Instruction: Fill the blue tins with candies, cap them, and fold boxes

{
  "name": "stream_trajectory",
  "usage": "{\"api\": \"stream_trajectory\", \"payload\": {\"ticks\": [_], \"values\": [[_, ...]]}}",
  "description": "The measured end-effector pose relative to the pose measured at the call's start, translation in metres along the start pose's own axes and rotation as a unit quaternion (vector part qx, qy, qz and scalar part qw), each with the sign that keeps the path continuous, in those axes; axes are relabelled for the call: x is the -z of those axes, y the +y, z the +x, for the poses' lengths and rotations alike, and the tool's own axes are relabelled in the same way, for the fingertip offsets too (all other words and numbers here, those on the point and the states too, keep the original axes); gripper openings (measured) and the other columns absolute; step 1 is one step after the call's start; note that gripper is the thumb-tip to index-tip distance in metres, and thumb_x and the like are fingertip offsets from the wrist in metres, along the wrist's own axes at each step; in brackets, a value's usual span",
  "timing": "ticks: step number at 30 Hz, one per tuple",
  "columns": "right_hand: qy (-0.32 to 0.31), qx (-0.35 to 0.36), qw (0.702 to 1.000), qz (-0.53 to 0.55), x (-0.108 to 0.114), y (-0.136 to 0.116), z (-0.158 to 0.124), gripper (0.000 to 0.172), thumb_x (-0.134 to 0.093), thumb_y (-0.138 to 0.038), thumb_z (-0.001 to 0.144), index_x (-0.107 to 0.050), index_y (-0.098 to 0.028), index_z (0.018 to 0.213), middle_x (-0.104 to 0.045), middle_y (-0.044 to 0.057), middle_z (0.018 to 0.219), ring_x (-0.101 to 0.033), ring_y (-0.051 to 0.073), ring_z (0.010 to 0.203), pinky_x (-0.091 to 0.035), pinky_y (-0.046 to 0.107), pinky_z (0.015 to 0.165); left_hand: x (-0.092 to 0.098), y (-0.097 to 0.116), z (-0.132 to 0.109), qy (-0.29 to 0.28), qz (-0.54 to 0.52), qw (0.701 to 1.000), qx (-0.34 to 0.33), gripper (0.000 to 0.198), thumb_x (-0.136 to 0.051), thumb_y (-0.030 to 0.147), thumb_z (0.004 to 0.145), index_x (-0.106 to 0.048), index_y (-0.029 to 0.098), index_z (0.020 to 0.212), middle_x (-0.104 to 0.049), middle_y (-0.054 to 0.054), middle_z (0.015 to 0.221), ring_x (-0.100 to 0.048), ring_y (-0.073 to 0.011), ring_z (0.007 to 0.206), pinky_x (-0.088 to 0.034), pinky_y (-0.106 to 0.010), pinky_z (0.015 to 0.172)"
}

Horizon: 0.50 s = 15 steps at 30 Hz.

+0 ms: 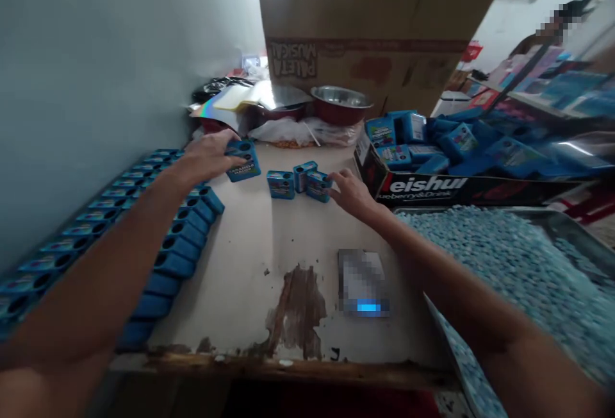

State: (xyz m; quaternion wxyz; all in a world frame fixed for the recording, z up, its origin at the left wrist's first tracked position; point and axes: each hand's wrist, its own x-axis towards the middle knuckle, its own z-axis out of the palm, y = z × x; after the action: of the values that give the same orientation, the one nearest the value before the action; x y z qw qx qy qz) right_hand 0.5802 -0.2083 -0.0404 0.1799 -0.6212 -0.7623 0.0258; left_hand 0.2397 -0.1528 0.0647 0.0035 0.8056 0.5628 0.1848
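My left hand (204, 154) is closed on the edge of a blue candy box (244, 165), tipped with its printed face toward me, at the far end of the rows on the left. My right hand (352, 190) has its fingertips closed on the right end of another small blue candy box (318, 188) on the table. Touching or almost touching that one is a second box (302, 174), and a third box (280, 185) stands just left of them. Long rows of blue boxes (185, 238) with dark round holes on top stand partly behind my left forearm.
A black carton (471, 188) heaped with blue boxes stands at the right. Nearer is a metal tray (533, 214) of pale blue candies, with a scoop-like sheet edge (444, 334). A pixelated flat object (360, 280) lies on the worn table (240, 290). Bowls (341, 105) and a large cardboard box (384, 27) stand behind.
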Motion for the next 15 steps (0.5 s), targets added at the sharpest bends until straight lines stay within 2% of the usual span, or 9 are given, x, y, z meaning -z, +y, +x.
{"api": "stream_trajectory", "payload": {"ticks": [3,5,7,9,11,15], "values": [[-0.050,-0.018,0.997,-0.050,-0.021,-0.009,0.030,0.028,-0.057,-0.031,0.097,-0.075,-0.014,0.110,-0.068,0.016,0.111,-0.065,0.023,0.090,-0.041,0.031,0.074,0.006,-0.067,0.008,-0.082,-0.024,0.996,0.004,0.045,-0.061,0.034,0.095,-0.058,0.015,0.136,-0.070,0.003,0.112,-0.057,-0.0124,0.096,-0.045,-0.020,0.085],[-0.054,-0.024,0.996,-0.062,-0.028,-0.008,0.036,0.026,-0.056,-0.029,0.096,-0.076,-0.013,0.099,-0.070,0.015,0.107,-0.065,0.023,0.088,-0.040,0.030,0.071,-0.001,-0.099,0.004,-0.133,-0.037,0.990,0.000,0.046,-0.061,0.034,0.095,-0.057,0.018,0.138,-0.070,0.005,0.114,-0.058,-0.0120,0.100,-0.046,-0.019,0.090],[-0.049,-0.020,0.997,-0.062,-0.027,-0.004,0.028,0.024,-0.057,-0.028,0.094,-0.076,-0.013,0.094,-0.070,0.014,0.104,-0.065,0.022,0.087,-0.040,0.030,0.071,-0.012,-0.122,-0.002,-0.171,-0.036,0.985,0.001,0.049,-0.066,0.035,0.089,-0.060,0.020,0.136,-0.071,0.005,0.115,-0.059,-0.0139,0.102,-0.047,-0.022,0.093],[-0.043,0.006,0.998,-0.050,-0.015,0.003,0.006,0.023,-0.059,-0.031,0.093,-0.075,-0.015,0.091,-0.070,0.011,0.100,-0.065,0.021,0.085,-0.040,0.029,0.070,-0.023,-0.137,-0.008,-0.202,-0.034,0.979,-0.002,0.053,-0.067,0.039,0.086,-0.062,0.019,0.135,-0.070,0.002,0.121,-0.060,-0.0171,0.106,-0.047,-0.026,0.097],[-0.039,0.043,0.998,-0.024,0.005,0.010,-0.028,0.024,-0.059,-0.035,0.093,-0.074,-0.017,0.087,-0.069,0.009,0.096,-0.065,0.020,0.079,-0.041,0.029,0.068,-0.034,-0.145,-0.012,-0.220,-0.029,0.975,-0.004,0.054,-0.059,0.046,0.089,-0.062,0.018,0.135,-0.068,-0.002,0.129,-0.060,-0.0204,0.112,-0.046,-0.029,0.102],[-0.051,0.061,0.995,0.059,0.045,0.021,-0.114,0.028,-0.058,-0.042,0.094,-0.071,-0.021,0.079,-0.069,0.008,0.093,-0.065,0.017,0.067,-0.045,0.029,0.062,-0.057,-0.147,-0.021,-0.200,0.025,0.979,0.020,0.070,-0.050,0.066,0.088,-0.061,0.016,0.134,-0.066,-0.012,0.131,-0.059,-0.0318,0.119,-0.043,-0.041,0.108]]}}
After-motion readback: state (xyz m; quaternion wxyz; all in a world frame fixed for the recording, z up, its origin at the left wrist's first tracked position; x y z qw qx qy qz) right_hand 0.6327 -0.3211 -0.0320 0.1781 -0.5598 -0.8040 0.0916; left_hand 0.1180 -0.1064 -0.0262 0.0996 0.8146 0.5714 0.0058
